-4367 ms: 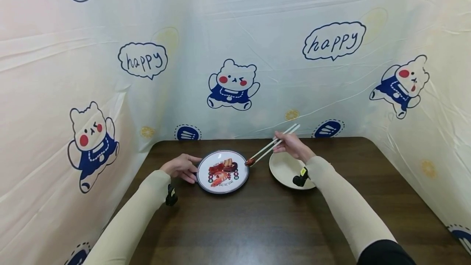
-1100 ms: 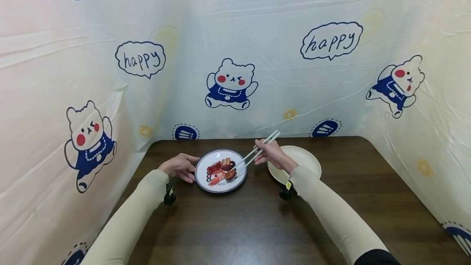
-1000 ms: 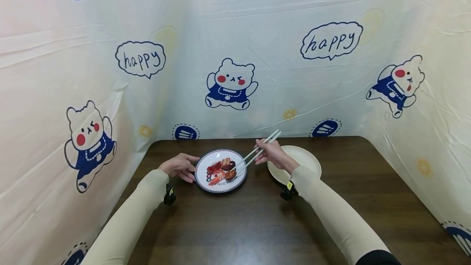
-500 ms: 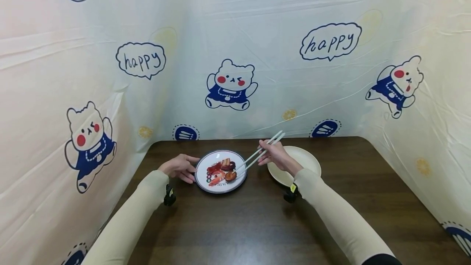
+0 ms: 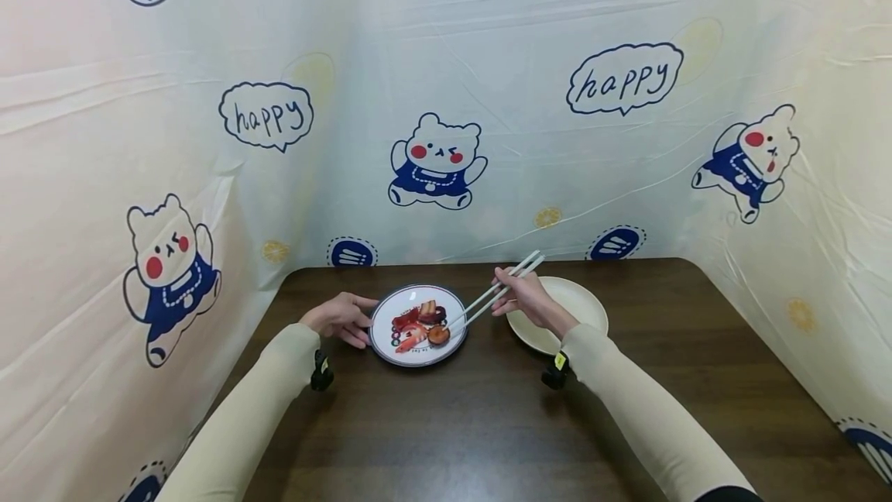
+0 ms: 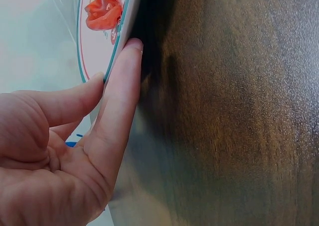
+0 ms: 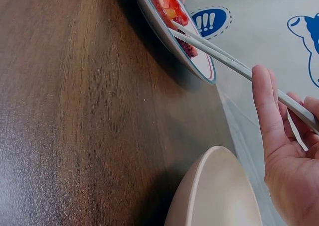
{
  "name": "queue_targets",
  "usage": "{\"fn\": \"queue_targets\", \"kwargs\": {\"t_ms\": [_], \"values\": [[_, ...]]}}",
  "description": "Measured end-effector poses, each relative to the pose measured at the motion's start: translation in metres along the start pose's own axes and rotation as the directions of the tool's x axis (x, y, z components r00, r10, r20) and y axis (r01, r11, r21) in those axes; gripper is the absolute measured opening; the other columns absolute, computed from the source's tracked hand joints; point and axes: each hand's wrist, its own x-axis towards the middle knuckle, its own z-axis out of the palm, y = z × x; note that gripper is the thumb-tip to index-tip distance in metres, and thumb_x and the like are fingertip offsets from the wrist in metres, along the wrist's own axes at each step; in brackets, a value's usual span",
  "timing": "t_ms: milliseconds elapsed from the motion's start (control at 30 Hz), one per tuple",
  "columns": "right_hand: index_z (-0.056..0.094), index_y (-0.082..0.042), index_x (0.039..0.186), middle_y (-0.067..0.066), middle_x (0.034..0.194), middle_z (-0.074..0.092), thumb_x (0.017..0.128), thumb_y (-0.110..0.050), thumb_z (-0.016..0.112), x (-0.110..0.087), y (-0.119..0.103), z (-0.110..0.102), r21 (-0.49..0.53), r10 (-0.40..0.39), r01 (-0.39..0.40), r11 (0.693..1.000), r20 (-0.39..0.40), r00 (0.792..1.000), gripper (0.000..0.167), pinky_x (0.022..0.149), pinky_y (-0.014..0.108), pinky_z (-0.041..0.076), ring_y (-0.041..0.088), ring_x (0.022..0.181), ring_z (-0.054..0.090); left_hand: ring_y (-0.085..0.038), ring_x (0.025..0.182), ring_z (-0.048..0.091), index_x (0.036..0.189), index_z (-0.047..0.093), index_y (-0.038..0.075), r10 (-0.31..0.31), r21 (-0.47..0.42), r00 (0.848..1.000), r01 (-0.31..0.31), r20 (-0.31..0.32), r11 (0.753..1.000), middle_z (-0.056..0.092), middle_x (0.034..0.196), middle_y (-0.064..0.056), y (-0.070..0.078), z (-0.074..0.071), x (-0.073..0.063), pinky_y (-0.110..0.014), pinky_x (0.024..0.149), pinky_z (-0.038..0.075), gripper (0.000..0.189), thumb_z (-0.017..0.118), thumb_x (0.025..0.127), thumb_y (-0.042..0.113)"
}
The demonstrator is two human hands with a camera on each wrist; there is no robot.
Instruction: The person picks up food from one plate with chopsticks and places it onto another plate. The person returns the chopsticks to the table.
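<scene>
A white plate [image 5: 418,295] with a dark blue rim stands left of the middle of the table. Several food pieces lie on it, among them a reddish shrimp [image 5: 409,338] and a round brown piece [image 5: 438,335]. My left hand [image 5: 340,318] pinches the plate's left edge; in the left wrist view the thumb is on the rim and a finger runs along the outside. My right hand [image 5: 530,300] holds a pair of pale chopsticks [image 7: 224,60]. Their tips reach over the plate's right side, close to the brown piece; I cannot tell whether they touch it.
A cream dish [image 5: 581,304] stands under and beside my right forearm, its inside partly visible in the right wrist view. The brown wooden table [image 5: 432,440] runs back to a patterned cloth [image 5: 530,138] that hangs behind and at both sides.
Earlier the chopsticks held a reddish-brown piece at the plate's right rim; now a brown piece lies on the plate. My right hand moved left, then slightly back right. The left hand stays put.
</scene>
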Motion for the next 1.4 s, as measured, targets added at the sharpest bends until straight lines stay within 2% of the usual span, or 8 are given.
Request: {"fn": "queue_targets", "kwargs": {"t_ms": [200, 533, 767, 900, 1167, 1400], "values": [[0.058, 0.010, 0.110, 0.020, 0.091, 0.062, 0.111, -0.028, 0.057, -0.006, -0.005, -0.001, -0.005, -0.014, 0.014, 1.000, -0.007, 1.000, 0.038, 0.067, 0.042, 0.067, 0.024, 0.064, 0.073, -0.028, 0.073, 0.076, 0.160, 0.043, 0.003, 0.000, 0.002, 1.000, 0.000, 0.001, 1.000, 0.071, 0.103, -0.024, 0.001, 0.000, 0.000, -0.041, 0.076, 0.066, 0.062, 0.066, 0.102, 0.001], [0.057, 0.011, 0.109, 0.018, 0.087, 0.065, 0.112, -0.027, 0.056, -0.016, -0.008, -0.008, -0.010, -0.061, 0.061, 0.998, -0.017, 0.998, 0.039, 0.065, 0.043, 0.067, 0.024, 0.064, 0.073, -0.027, 0.072, 0.075, 0.160, 0.043, 0.003, -0.002, 0.003, 1.000, 0.002, 0.000, 1.000, 0.070, 0.104, -0.024, 0.002, 0.000, 0.002, -0.040, 0.076, 0.066, 0.062, 0.065, 0.102, 0.001], [0.059, 0.008, 0.106, 0.024, 0.090, 0.066, 0.112, -0.026, 0.056, -0.024, -0.014, -0.015, 0.018, -0.076, 0.077, 0.997, -0.043, 0.996, 0.035, 0.066, 0.043, 0.067, 0.025, 0.065, 0.074, -0.027, 0.073, 0.076, 0.160, 0.043, 0.003, -0.003, -0.001, 1.000, 0.003, -0.004, 1.000, 0.070, 0.104, -0.025, 0.001, 0.001, -0.001, -0.040, 0.075, 0.066, 0.061, 0.064, 0.103, 0.001], [0.060, 0.008, 0.105, 0.027, 0.091, 0.066, 0.111, -0.026, 0.056, -0.031, -0.019, -0.018, 0.004, -0.110, 0.110, 0.994, -0.053, 0.993, 0.035, 0.065, 0.043, 0.067, 0.026, 0.066, 0.075, -0.027, 0.073, 0.076, 0.160, 0.043, 0.004, -0.002, -0.006, 1.000, 0.002, 0.001, 1.000, 0.070, 0.104, -0.025, 0.001, 0.001, -0.002, -0.040, 0.075, 0.066, 0.061, 0.063, 0.103, 0.001], [0.058, 0.014, 0.105, 0.022, 0.085, 0.066, 0.111, -0.024, 0.057, -0.044, -0.024, -0.017, -0.063, -0.205, 0.200, 0.978, -0.086, 0.975, 0.039, 0.062, 0.043, 0.066, 0.024, 0.064, 0.075, -0.027, 0.072, 0.076, 0.160, 0.042, 0.004, -0.005, -0.009, 1.000, 0.005, 0.005, 1.000, 0.070, 0.103, -0.025, 0.000, 0.001, -0.003, -0.040, 0.076, 0.066, 0.061, 0.063, 0.103, 0.001], [0.056, 0.020, 0.108, 0.039, 0.089, 0.063, 0.112, -0.022, 0.056, -0.054, -0.026, -0.013, -0.169, -0.300, 0.279, 0.945, -0.114, 0.947, 0.042, 0.062, 0.044, 0.066, 0.024, 0.064, 0.075, -0.027, 0.073, 0.076, 0.161, 0.042, 0.004, -0.004, -0.008, 1.000, 0.004, 0.005, 1.000, 0.070, 0.103, -0.024, 0.001, 0.002, -0.003, -0.040, 0.076, 0.066, 0.062, 0.064, 0.103, 0.002]]}}
